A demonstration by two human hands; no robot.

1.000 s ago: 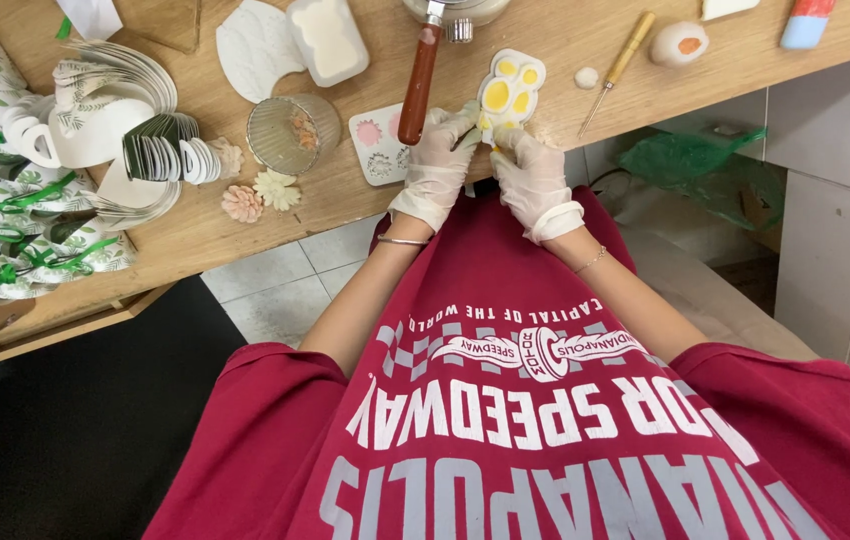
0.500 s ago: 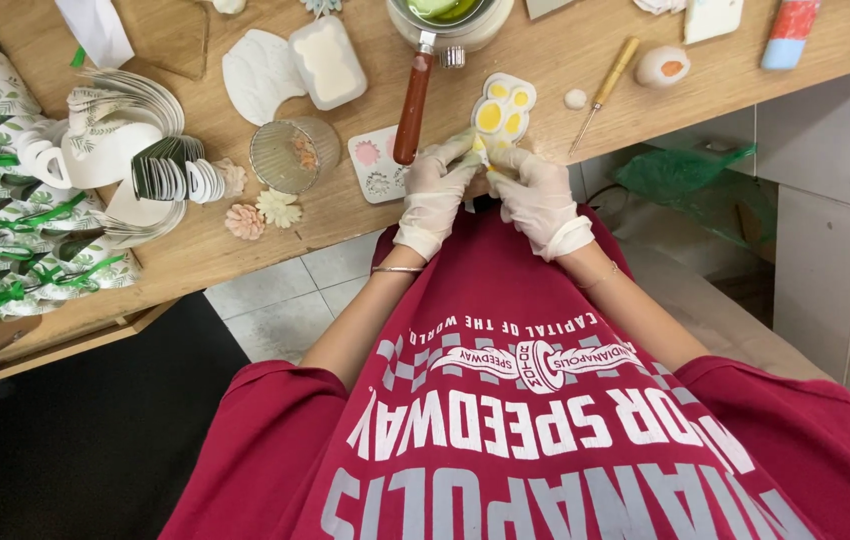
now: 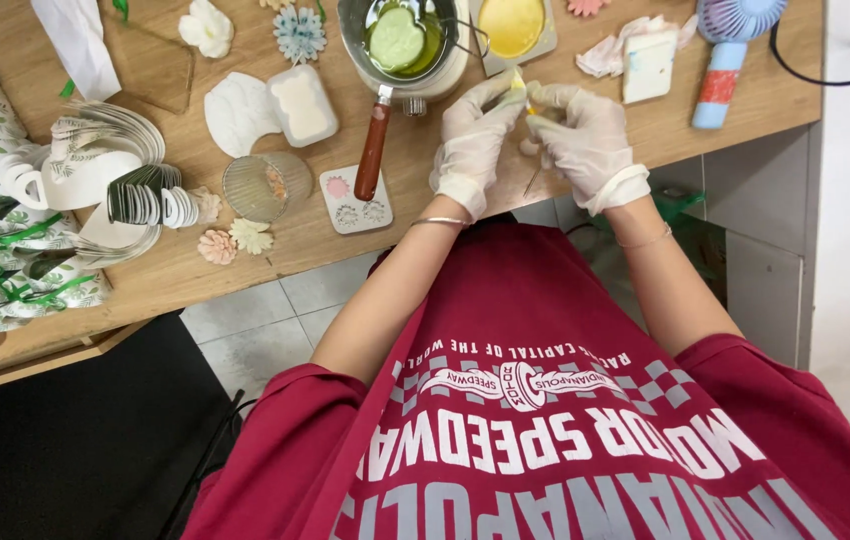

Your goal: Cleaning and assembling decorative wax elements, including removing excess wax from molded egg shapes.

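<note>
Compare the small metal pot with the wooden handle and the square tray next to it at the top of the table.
The metal pot is round and deep, holding green liquid with a pale green lump in it; the square tray is shallow and filled with yellow. The pot has a long reddish-brown wooden handle pointing toward the person; the tray shows none. Both sit on the wooden table, just beyond the gloved left hand and right hand.

one head-worn camera looks steeply down, close over the wooden table [image 3: 245, 250] edge.
</note>
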